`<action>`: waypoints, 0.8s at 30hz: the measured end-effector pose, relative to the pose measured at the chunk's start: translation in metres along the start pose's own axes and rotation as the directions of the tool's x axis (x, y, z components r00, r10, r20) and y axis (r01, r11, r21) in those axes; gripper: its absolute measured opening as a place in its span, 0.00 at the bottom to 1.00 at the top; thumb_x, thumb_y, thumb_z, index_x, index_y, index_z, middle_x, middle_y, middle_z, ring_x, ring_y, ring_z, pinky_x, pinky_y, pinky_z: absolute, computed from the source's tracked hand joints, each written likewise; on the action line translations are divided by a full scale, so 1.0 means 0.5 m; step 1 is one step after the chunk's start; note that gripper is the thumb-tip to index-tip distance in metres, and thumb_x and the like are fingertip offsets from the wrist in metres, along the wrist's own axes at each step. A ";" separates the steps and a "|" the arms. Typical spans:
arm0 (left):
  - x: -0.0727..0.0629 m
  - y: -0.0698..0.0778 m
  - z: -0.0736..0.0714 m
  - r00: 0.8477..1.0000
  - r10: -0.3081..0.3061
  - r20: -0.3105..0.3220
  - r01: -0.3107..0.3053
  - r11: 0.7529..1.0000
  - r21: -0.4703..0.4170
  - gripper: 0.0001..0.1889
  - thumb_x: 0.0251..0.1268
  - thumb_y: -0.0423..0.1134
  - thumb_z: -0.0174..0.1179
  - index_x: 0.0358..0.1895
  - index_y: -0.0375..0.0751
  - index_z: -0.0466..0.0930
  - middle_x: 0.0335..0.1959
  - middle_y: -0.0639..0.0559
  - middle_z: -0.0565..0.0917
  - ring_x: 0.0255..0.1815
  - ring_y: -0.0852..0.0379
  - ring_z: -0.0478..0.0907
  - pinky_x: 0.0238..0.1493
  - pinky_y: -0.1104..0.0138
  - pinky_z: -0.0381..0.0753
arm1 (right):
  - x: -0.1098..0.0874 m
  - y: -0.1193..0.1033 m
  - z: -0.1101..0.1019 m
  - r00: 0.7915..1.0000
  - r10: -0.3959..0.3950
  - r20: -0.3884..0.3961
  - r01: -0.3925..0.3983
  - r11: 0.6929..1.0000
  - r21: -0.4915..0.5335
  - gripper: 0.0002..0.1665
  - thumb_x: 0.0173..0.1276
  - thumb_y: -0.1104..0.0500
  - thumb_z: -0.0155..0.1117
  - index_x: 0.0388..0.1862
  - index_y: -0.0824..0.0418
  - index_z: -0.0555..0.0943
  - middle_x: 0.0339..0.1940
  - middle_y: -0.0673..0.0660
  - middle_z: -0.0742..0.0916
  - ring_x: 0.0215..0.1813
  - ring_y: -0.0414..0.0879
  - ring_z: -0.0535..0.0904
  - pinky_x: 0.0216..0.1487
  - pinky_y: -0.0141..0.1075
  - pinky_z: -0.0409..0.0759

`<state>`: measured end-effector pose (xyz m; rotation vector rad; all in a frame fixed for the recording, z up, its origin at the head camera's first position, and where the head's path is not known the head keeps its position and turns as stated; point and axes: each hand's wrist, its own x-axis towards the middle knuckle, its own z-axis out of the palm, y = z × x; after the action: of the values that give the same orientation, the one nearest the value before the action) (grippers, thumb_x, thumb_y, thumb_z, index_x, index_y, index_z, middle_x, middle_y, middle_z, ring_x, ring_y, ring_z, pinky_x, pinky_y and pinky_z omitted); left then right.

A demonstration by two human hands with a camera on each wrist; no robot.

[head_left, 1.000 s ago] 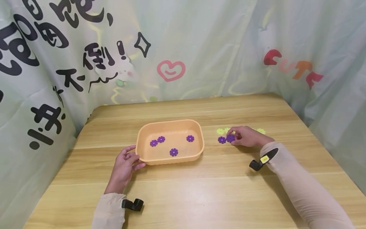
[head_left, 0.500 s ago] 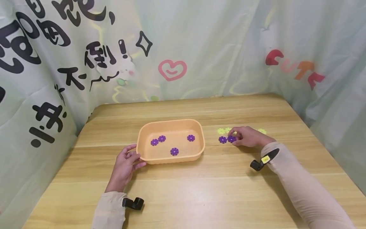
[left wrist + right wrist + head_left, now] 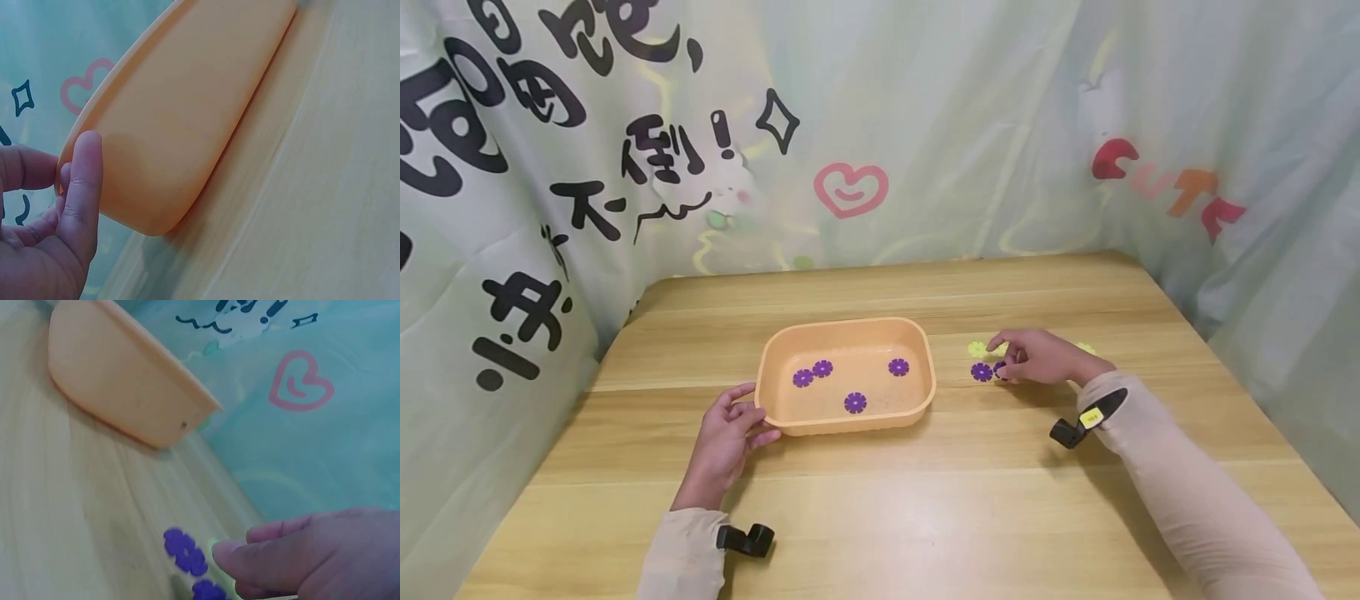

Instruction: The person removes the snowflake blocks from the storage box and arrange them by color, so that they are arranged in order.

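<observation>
A shallow orange plastic tray (image 3: pixel 850 425) stands on the table, with several purple snowflake discs (image 3: pixel 855 402) lying flat inside. My left hand (image 3: pixel 724 442) pinches its near left corner; in the left wrist view the thumb (image 3: pixel 86 169) lies against the outer wall and the fingers are at the rim. To the tray's right, my right hand (image 3: pixel 1041 358) is low over the table with its index finger extended. Beneath its thumb a purple disc (image 3: pixel 207 591) is partly hidden. Another purple disc (image 3: pixel 981 372) lies just left of the fingertips.
Behind the purple discs lie several yellow-green snowflake discs (image 3: pixel 977 349), one of them (image 3: pixel 1086 348) beyond the right wrist. The wooden table (image 3: pixel 880 517) ends at a printed curtain (image 3: pixel 955 167) along the back and sides.
My right hand has shifted slightly left, and its index finger reaches farther out. It covers more of the purple disc beneath it. The left hand and tray keep their places.
</observation>
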<state>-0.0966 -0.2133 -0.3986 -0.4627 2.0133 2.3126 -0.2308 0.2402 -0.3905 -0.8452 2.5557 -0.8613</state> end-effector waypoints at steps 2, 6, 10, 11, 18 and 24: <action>-0.001 -0.002 -0.002 1.000 0.006 0.005 -0.006 1.000 -0.001 0.26 0.68 0.21 0.47 0.68 0.33 0.57 0.41 0.41 0.70 0.32 0.58 0.77 0.38 0.64 0.89 | 0.006 -0.010 -0.001 1.000 -0.022 -0.001 0.022 1.000 0.018 0.21 0.65 0.64 0.67 0.56 0.67 0.75 0.27 0.50 0.81 0.28 0.44 0.77 0.25 0.32 0.76; 0.000 -0.003 -0.003 1.000 0.017 0.014 -0.017 1.000 -0.011 0.26 0.68 0.21 0.47 0.68 0.33 0.57 0.41 0.42 0.71 0.33 0.57 0.78 0.40 0.63 0.89 | 0.020 -0.035 -0.007 0.998 -0.063 -0.011 0.063 0.998 0.013 0.19 0.67 0.64 0.65 0.55 0.67 0.75 0.28 0.49 0.81 0.27 0.45 0.78 0.25 0.33 0.77; 0.000 -0.004 -0.004 1.000 0.014 0.003 -0.014 1.000 -0.016 0.26 0.68 0.20 0.48 0.67 0.33 0.58 0.38 0.46 0.71 0.32 0.57 0.78 0.39 0.63 0.89 | 0.036 -0.059 -0.010 0.992 -0.123 -0.011 0.123 0.992 -0.008 0.19 0.67 0.65 0.65 0.55 0.67 0.76 0.28 0.49 0.82 0.30 0.44 0.79 0.30 0.35 0.81; 0.000 -0.004 -0.004 1.000 0.014 -0.001 -0.014 1.000 -0.018 0.25 0.67 0.20 0.48 0.67 0.33 0.58 0.38 0.46 0.71 0.31 0.57 0.78 0.39 0.64 0.89 | 0.040 -0.065 -0.011 0.991 -0.134 -0.011 0.134 0.991 -0.017 0.18 0.67 0.64 0.65 0.55 0.67 0.76 0.28 0.48 0.82 0.31 0.43 0.80 0.32 0.35 0.81; 0.002 -0.003 -0.002 1.000 0.012 -0.009 -0.013 1.000 -0.022 0.25 0.68 0.20 0.49 0.67 0.32 0.58 0.38 0.48 0.71 0.31 0.58 0.78 0.37 0.65 0.89 | 0.070 -0.100 -0.009 0.989 -0.148 -0.005 0.148 0.989 -0.018 0.18 0.66 0.64 0.65 0.54 0.66 0.77 0.29 0.49 0.82 0.31 0.44 0.79 0.32 0.37 0.81; 0.002 -0.002 -0.002 1.000 -0.008 -0.023 0.007 1.000 -0.022 0.25 0.68 0.21 0.49 0.67 0.34 0.59 0.38 0.48 0.72 0.31 0.58 0.77 0.36 0.66 0.89 | 0.100 -0.127 -0.003 0.984 -0.179 -0.003 0.178 0.984 -0.030 0.19 0.65 0.64 0.66 0.54 0.66 0.77 0.30 0.49 0.82 0.30 0.43 0.77 0.33 0.37 0.81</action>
<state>-0.0971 -0.2143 -0.4000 -0.4993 1.9948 2.3382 -0.2428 0.1688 -0.3543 -1.0959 2.5324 -0.8797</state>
